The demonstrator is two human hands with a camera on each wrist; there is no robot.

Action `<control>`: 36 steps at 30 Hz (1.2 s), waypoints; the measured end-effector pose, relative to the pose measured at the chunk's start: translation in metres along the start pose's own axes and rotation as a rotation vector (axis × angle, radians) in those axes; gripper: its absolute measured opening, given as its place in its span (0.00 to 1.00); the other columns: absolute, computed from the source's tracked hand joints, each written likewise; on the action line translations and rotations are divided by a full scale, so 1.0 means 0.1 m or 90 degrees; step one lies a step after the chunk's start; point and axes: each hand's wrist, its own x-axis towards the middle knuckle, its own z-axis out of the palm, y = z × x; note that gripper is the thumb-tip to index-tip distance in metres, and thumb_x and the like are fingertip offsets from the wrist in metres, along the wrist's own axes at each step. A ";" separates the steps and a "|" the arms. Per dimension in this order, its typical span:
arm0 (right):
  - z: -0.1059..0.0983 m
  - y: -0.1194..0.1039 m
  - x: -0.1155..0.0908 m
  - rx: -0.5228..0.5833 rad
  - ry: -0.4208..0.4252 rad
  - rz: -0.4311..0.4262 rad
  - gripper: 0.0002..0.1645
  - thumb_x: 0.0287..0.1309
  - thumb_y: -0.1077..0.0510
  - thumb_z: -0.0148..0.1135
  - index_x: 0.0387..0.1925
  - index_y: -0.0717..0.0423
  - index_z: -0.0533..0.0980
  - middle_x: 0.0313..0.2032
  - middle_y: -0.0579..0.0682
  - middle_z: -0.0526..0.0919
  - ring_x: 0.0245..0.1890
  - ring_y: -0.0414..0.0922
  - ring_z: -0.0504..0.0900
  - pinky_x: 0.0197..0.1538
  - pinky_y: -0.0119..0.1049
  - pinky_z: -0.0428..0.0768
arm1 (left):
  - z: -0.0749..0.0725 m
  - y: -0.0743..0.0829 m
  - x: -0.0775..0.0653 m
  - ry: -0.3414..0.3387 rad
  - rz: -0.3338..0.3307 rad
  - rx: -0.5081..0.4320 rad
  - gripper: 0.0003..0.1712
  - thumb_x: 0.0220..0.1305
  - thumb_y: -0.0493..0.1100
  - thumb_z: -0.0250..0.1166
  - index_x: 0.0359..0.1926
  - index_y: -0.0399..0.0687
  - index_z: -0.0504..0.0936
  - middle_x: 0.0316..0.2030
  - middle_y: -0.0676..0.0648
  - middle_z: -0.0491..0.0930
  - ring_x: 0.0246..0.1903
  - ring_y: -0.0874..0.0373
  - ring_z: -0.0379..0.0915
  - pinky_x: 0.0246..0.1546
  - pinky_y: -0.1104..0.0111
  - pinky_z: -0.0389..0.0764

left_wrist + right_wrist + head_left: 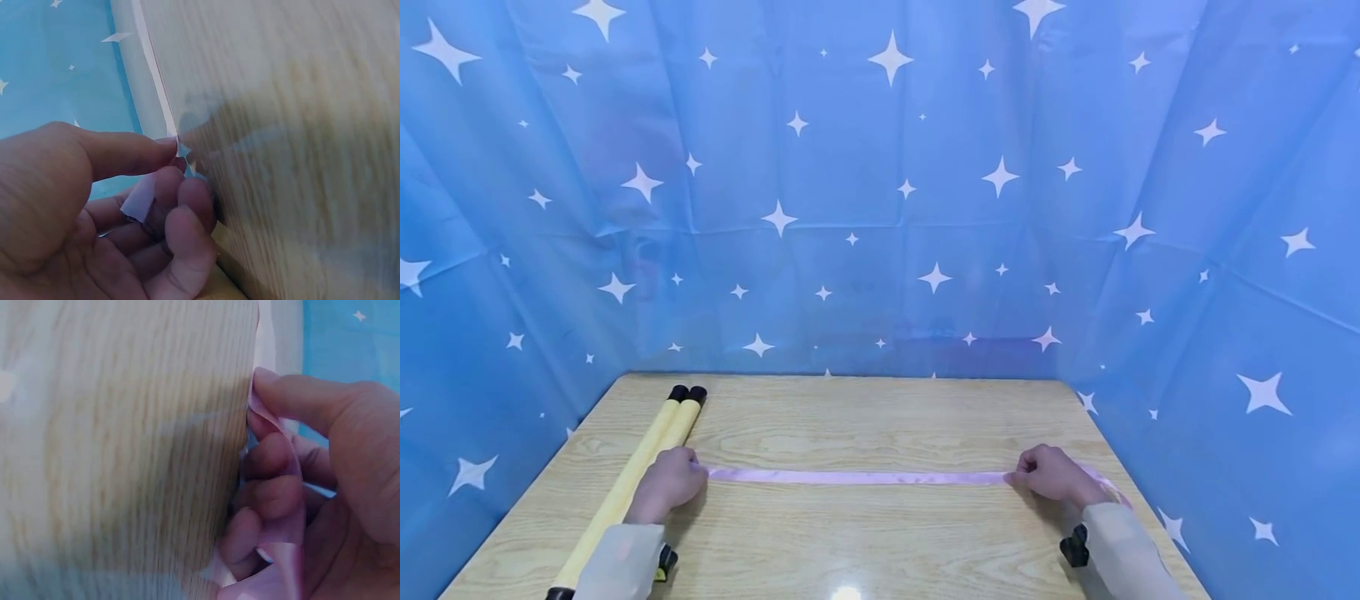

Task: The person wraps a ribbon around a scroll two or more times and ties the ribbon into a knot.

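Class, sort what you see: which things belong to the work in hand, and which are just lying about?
In the job:
pink ribbon
left hand, pinching it
right hand, pinching it
wooden table, underneath

Apparently not in use:
two pale yellow rods
starry backdrop

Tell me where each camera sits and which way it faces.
Head: on the head, facing forward and down at table, ribbon and starry backdrop; left hand, right hand and sleeves show.
Left wrist: worn there, facing the ribbon; only the pinching left hand shows.
Right wrist: worn there, facing the ribbon; only the pinching right hand shows.
Shared: both wrist views show ribbon, table and backdrop.
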 end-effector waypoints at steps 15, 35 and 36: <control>0.06 -0.07 -0.03 -0.013 0.026 0.035 0.16 0.65 0.53 0.68 0.24 0.54 0.75 0.22 0.46 0.73 0.24 0.43 0.69 0.30 0.35 0.67 | -0.09 0.14 -0.05 0.061 0.033 0.138 0.21 0.61 0.41 0.62 0.49 0.27 0.76 0.28 0.39 0.78 0.21 0.49 0.70 0.19 0.61 0.68; 0.09 -0.06 -0.06 0.004 0.030 0.037 0.15 0.64 0.53 0.68 0.26 0.54 0.74 0.23 0.46 0.73 0.25 0.43 0.69 0.30 0.34 0.64 | -0.39 -0.07 0.10 0.057 0.029 0.167 0.56 0.63 0.60 0.69 0.72 0.22 0.54 0.58 0.12 0.56 0.57 0.12 0.54 0.45 0.27 0.69; 0.09 -0.06 -0.06 0.005 0.029 0.039 0.15 0.65 0.53 0.68 0.26 0.54 0.74 0.23 0.46 0.73 0.25 0.43 0.69 0.30 0.34 0.64 | -0.40 -0.11 0.11 0.038 0.018 0.164 0.59 0.62 0.62 0.69 0.73 0.23 0.50 0.60 0.10 0.53 0.58 0.10 0.51 0.47 0.26 0.68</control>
